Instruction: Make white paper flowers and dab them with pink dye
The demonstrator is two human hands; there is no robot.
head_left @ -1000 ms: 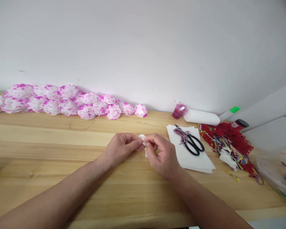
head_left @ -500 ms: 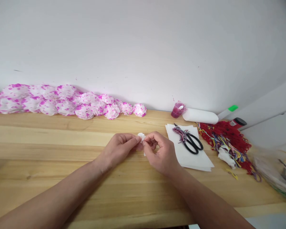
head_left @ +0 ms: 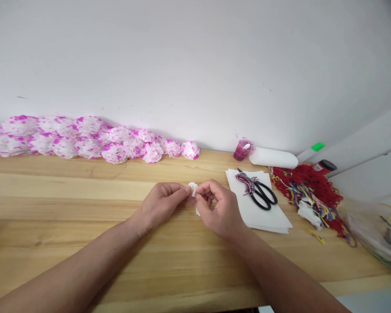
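Note:
Between my two hands, over the middle of the wooden table (head_left: 117, 256), is a small piece of white tissue paper (head_left: 193, 187) with a ruffled upper edge. My left hand (head_left: 163, 202) pinches it from the left with thumb and forefinger. From the other side, the thumb and forefinger of my right hand (head_left: 217, 206) are closed on it. A strip of the white paper shows below the fingers. The rest of it is hidden by my hands. Just right of my right hand lies a stack of white paper sheets (head_left: 260, 219), with black-handled scissors (head_left: 263, 198) and a small bundle of purple yarn (head_left: 246, 180) on top.
Along the wall stretches a row of white paper pompoms with magenta spots (head_left: 114, 152). A cup of magenta liquid (head_left: 243, 150) stands beside a white roll (head_left: 273, 158). A tangle of coloured yarn (head_left: 319, 187), a black-lidded red container (head_left: 326, 166) and a clear plastic bag (head_left: 374, 230) are at the right.
Both hands keep their pinch on the tissue paper in nearly the same place. The fingers have shifted only very slightly, and the view has moved a little.

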